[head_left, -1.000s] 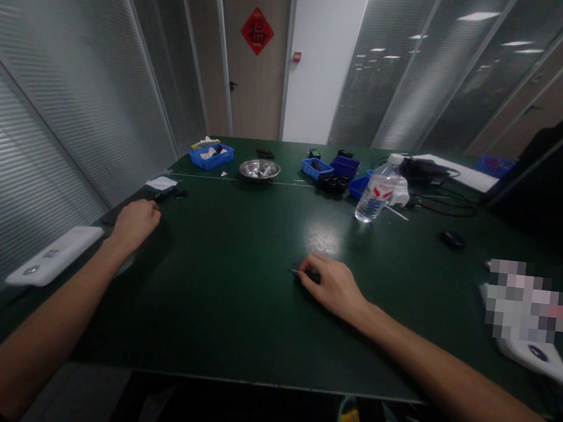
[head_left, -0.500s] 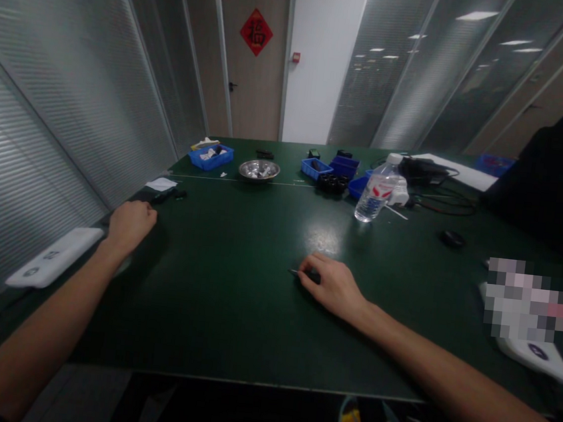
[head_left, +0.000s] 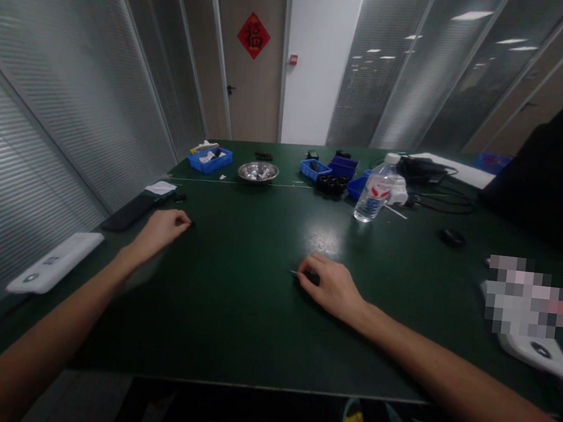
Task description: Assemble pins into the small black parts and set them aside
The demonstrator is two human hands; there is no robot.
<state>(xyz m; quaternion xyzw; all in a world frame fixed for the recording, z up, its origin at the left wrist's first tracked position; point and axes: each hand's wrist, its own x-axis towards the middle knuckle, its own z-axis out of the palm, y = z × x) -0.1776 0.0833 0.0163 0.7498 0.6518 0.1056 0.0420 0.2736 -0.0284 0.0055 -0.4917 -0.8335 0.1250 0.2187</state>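
My left hand (head_left: 163,229) is over the left part of the dark green table (head_left: 238,287), thumb and fingers pinched on a small black piece (head_left: 192,224) too small to identify. Behind that hand lie a flat dark pad (head_left: 129,213) and some small black parts (head_left: 177,197). My right hand (head_left: 328,283) rests on the table right of centre, fingers curled round a small screwdriver (head_left: 313,277). Its thin metal shaft points left from my fingertips, while the palm hides most of the black handle.
Farther back stand a metal bowl (head_left: 258,173), a blue tray (head_left: 210,160), several blue bins (head_left: 342,168) and a water bottle (head_left: 377,189). A black mouse (head_left: 452,238) lies right. White devices sit at the left (head_left: 57,262) and right (head_left: 541,349) edges.
My left hand has moved right, off the dark pad, and the small black piece now shows at its fingertips. My right hand keeps its place with the screwdriver.
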